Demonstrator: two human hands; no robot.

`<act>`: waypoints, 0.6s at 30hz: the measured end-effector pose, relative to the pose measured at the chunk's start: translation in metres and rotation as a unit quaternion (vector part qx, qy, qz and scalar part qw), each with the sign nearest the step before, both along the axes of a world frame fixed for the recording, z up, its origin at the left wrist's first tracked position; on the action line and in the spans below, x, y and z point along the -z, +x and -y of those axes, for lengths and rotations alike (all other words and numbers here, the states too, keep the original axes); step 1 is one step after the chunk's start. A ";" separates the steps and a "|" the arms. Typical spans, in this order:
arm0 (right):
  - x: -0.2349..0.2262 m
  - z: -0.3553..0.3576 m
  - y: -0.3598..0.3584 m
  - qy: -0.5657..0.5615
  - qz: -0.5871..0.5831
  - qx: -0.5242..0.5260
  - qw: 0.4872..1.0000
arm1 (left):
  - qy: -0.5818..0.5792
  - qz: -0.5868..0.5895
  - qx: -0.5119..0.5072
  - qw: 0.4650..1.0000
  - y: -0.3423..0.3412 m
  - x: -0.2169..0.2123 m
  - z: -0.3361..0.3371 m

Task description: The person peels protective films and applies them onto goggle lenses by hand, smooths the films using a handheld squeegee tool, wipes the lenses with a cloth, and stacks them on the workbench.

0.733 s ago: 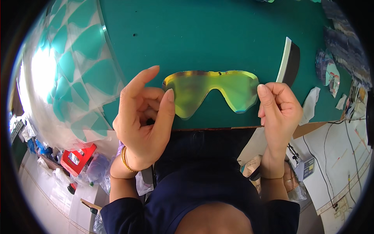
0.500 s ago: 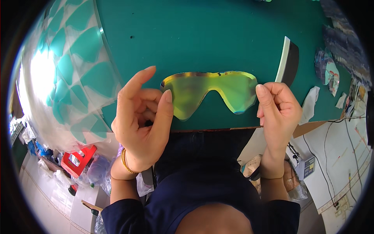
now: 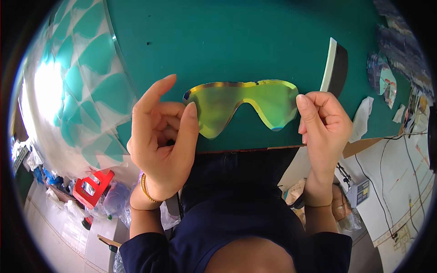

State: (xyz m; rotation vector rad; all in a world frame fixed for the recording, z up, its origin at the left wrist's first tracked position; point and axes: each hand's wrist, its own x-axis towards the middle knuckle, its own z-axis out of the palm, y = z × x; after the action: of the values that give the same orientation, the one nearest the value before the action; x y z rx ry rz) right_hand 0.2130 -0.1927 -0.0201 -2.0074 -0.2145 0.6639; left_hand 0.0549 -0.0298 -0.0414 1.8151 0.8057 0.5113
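Over the tabletop (image 3: 236, 50), left hand (image 3: 163, 127) pinches lens (image 3: 216, 109), forefinger (image 3: 152, 94) raised

From my head, the left of two side-by-side fisheye cameras looks steeply down at close range: my bare left hand (image 3: 159, 136) sits left of centre, my bare right hand (image 3: 325, 122) right of centre, the flat green tabletop (image 3: 227, 41) across the top, my dark-blue short-sleeved shirt (image 3: 227, 220) at lower centre.

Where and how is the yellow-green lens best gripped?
Probably at the two outer ends of the yellow-green lens, from left and right, pinched between thumb and fingers. It looks thin and wide, with a notch in its lower middle, so end grips leave most of its face uncovered; the left hand and right hand hold it there.
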 end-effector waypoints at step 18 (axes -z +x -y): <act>0.007 -0.001 -0.006 -0.030 0.049 -0.011 0.998 | 0.009 -0.002 -0.006 1.000 0.002 0.003 0.002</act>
State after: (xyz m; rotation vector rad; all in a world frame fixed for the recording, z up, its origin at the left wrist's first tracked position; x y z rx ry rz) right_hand 0.2073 -0.1920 -0.0268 -2.1007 -0.2781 0.5925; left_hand 0.0567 -0.0319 -0.0440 1.8291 0.8171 0.5246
